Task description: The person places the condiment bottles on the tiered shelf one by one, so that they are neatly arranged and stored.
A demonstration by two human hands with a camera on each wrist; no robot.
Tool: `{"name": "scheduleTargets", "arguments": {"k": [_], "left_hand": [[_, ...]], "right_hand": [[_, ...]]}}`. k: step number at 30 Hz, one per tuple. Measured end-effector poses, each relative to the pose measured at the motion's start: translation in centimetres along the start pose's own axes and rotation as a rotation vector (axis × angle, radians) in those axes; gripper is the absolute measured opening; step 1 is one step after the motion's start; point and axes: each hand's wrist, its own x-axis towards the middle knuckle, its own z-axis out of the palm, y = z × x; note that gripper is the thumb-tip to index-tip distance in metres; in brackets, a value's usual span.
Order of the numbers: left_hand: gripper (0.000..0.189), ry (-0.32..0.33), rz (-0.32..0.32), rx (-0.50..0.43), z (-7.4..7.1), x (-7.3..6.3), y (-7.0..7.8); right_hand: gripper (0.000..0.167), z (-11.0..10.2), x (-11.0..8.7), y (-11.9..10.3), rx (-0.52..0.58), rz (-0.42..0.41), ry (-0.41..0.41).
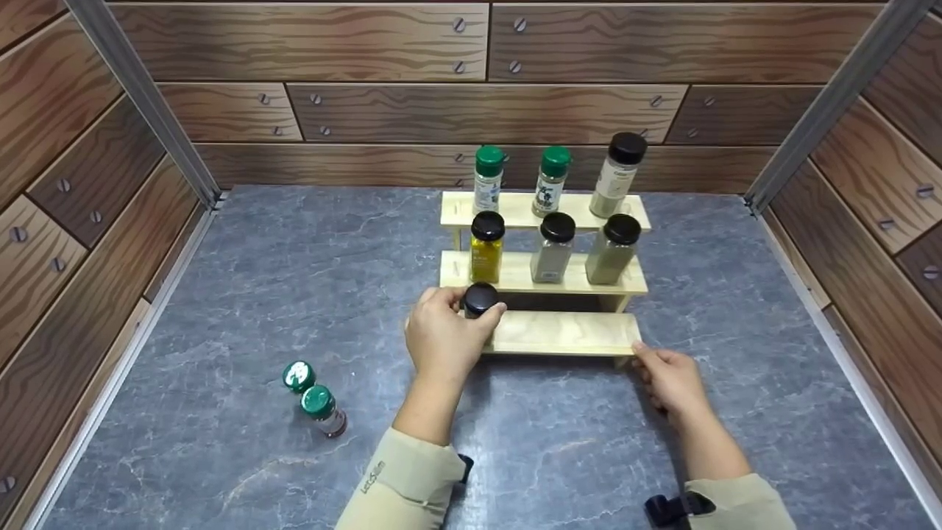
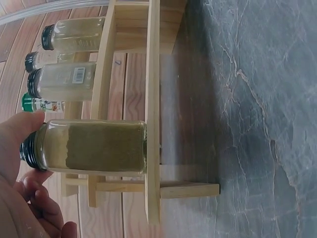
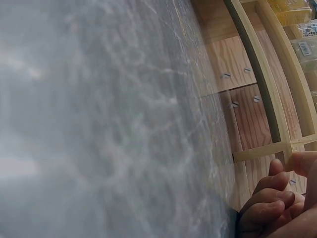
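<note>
My left hand (image 1: 447, 337) grips a spice jar (image 2: 101, 148) by its black cap, thumb on one side and fingers on the other. Greenish-brown powder fills most of this jar, and its base is at the board of the lowest shelf (image 1: 567, 333), at the left end. The three-step wooden spice rack (image 2: 153, 99) stands on the marbled tabletop. At the right end of that same shelf, my right hand (image 1: 673, 381) pinches the board's corner between thumb and curled fingers. In the right wrist view these fingers (image 3: 270, 201) sit just by the shelf's end.
On the middle shelf stand a yellow jar (image 1: 486, 254) and two black-capped jars (image 1: 556, 250). Above them are two green-capped bottles (image 1: 487, 180) and a tall black-capped bottle (image 1: 618, 177). Two more green-capped bottles (image 1: 319, 402) stand on the table at left. Wood-patterned walls (image 1: 390, 110) surround the table.
</note>
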Motion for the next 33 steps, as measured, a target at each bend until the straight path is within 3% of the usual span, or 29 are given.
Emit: {"name": "scheduleTargets", "arguments": {"k": [22, 26, 30, 33], "left_hand": [[0.046, -0.020, -0.044, -0.033, 0.4, 0.1, 0.0], [0.054, -0.011, -0.035, -0.041, 0.3, -0.1, -0.1], [0.067, 0.009, -0.034, -0.088, -0.5, -0.7, -0.1], [0.061, 0.032, -0.038, -0.146, -2.2, -1.2, 0.1]], "right_hand": [[0.039, 0.1, -0.2, -0.3, -0.021, -0.010, 0.005], [0.039, 0.0, -0.1, -0.2, -0.024, -0.009, 0.005], [0.039, 0.0, -0.1, -0.2, -0.027, -0.003, 0.002], [0.040, 0.0, -0.1, -0.3, -0.025, -0.004, 0.000]]}}
